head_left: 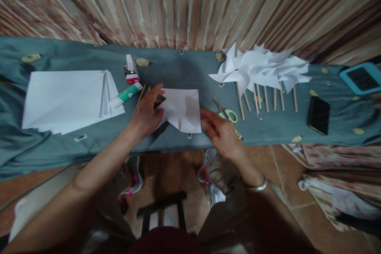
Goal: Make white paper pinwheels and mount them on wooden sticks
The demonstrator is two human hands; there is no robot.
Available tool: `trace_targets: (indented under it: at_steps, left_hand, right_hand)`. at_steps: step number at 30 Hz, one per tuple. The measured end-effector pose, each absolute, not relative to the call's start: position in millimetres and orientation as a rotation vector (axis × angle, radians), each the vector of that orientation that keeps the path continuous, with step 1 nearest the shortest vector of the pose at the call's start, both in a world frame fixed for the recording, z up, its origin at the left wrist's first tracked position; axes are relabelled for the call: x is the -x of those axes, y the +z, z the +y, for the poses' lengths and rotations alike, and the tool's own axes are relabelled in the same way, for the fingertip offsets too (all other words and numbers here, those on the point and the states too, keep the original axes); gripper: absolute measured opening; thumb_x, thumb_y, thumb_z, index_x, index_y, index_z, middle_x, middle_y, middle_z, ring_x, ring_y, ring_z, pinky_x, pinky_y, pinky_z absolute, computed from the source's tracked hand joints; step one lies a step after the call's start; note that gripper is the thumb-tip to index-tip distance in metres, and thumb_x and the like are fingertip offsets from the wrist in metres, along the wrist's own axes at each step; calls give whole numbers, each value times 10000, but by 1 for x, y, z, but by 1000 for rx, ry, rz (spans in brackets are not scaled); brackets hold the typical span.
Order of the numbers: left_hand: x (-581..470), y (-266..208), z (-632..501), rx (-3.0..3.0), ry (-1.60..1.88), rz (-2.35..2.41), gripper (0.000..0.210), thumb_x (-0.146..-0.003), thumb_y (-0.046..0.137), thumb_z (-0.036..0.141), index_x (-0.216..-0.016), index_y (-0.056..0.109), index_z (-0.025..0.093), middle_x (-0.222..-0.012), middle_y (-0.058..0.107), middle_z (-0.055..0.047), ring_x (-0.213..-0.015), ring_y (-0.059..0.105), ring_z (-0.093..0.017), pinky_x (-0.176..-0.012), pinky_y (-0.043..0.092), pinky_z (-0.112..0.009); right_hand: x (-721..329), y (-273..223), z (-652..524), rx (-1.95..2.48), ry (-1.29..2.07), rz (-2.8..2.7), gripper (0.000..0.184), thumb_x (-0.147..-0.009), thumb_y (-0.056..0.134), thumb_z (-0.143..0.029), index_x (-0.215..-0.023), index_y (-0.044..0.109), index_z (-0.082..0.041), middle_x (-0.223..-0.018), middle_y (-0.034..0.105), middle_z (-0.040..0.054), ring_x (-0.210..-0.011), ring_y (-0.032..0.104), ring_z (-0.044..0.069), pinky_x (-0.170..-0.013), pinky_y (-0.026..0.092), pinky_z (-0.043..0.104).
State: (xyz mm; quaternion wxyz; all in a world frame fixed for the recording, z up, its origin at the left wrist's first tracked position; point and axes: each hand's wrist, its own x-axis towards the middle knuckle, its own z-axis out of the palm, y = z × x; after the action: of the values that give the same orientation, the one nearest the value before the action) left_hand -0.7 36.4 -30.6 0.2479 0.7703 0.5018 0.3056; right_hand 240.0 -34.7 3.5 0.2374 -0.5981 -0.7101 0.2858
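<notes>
A square of white paper (187,107) with cuts and creases lies on the cloth-covered table, its left part raised off the cloth. My left hand (145,113) is at that raised side, thumb and fingers apart, the thumb against the paper. At the right edge of the sheet is my right hand (222,131), fingers loosely bent and spread, the fingertips close to the edge. Just beyond the right hand lie scissors (228,115) with pale green handles. Wooden sticks (142,93) are partly hidden behind my left hand.
Left are a stack of white paper (65,99), a green-and-white tube (126,95) and an opened small box (131,71) of metal pins. Several paper pinwheels (253,67) on sticks lie right, then a phone (318,115) and a blue-framed device (361,78). A curtain (178,8) hangs behind.
</notes>
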Motion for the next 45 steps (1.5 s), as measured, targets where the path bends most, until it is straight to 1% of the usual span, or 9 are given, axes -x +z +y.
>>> trace_targets:
  at_steps: [4, 9, 12, 18, 21, 24, 27, 31, 45]
  left_hand:
    - [-1, -30, 44, -2075, 853, 1364, 646, -760, 486, 106, -1385, 387, 236, -1325, 560, -122, -1004, 663, -197, -877, 556, -408]
    - [-1, -25, 40, -2211, 819, 1391, 583, -789, 514, 143, -1361, 430, 221, -1297, 580, -83, -1119, 604, -228, -1020, 477, -488]
    - [0, -25, 37, -2260, 814, 1373, 562, -798, 508, 133, -1350, 430, 197, -1253, 607, -72, -1091, 617, -211, -1099, 400, -504]
    - [8, -26, 42, -2133, 845, 1361, 598, -771, 481, 133, -1359, 431, 228, -1284, 589, -86, -1069, 632, -222, -940, 530, -444]
    - [10, -21, 42, -2173, 867, 1410, 561, -803, 488, 170, -1357, 447, 253, -1312, 575, -55, -1168, 566, -245, -977, 499, -463]
    - [7, -12, 31, -2315, 857, 1414, 453, -868, 480, 219, -1318, 489, 273, -1310, 567, -20, -1226, 499, -252, -1031, 439, -485]
    - [-3, -6, 10, -2568, 774, 1228, 319, -907, 495, 270, -1218, 565, 252, -1213, 604, -54, -1120, 545, -244, -964, 443, -484]
    - [-19, -8, -20, -2794, 657, 942, 196, -900, 550, 257, -1074, 637, 230, -1110, 664, -62, -1053, 571, -255, -890, 410, -465]
    - [-24, -18, -26, -2874, 667, 999, 121, -930, 530, 179, -926, 649, 203, -937, 695, -7, -948, 563, -204, -895, 338, -425]
  right_hand:
    - [-241, 7, -37, 1622, 1031, -1866, 302, -917, 482, -248, -1167, 635, -180, -1021, 744, 78, -827, 719, 192, -754, 561, 330]
    - [-246, 3, -36, 1668, 606, -2016, 364, -902, 453, -176, -1234, 601, -162, -1205, 677, 122, -1100, 643, 252, -953, 505, 436]
    - [-244, 1, -36, 1597, 624, -2064, 406, -902, 425, -159, -1286, 556, -159, -1253, 646, 134, -1146, 618, 249, -977, 496, 438]
    - [-238, 8, -41, 1544, 1106, -1900, 380, -894, 435, -138, -1247, 567, -187, -941, 743, 58, -805, 704, 171, -744, 568, 323]
    - [-237, 7, -42, 1519, 909, -2019, 374, -852, 462, -108, -1190, 608, -169, -1114, 702, 101, -1040, 660, 212, -922, 525, 401]
    - [-237, 1, -42, 1416, 714, -2224, 485, -794, 490, -85, -1262, 573, -180, -1450, 467, 134, -1364, 412, 257, -1103, 376, 490]
    - [-234, -4, -41, 1391, 717, -2333, 590, -757, 504, -67, -1335, 513, -186, -1534, 337, 138, -1430, 304, 258, -1133, 331, 500]
    - [-232, -7, -38, 1408, 727, -2360, 541, -776, 513, -74, -1306, 534, -182, -1502, 388, 141, -1418, 328, 255, -1135, 332, 492]
    - [-237, -8, -35, 1360, 745, -2317, 363, -802, 626, -110, -1156, 634, -191, -1381, 546, 112, -1315, 477, 253, -1089, 401, 461]
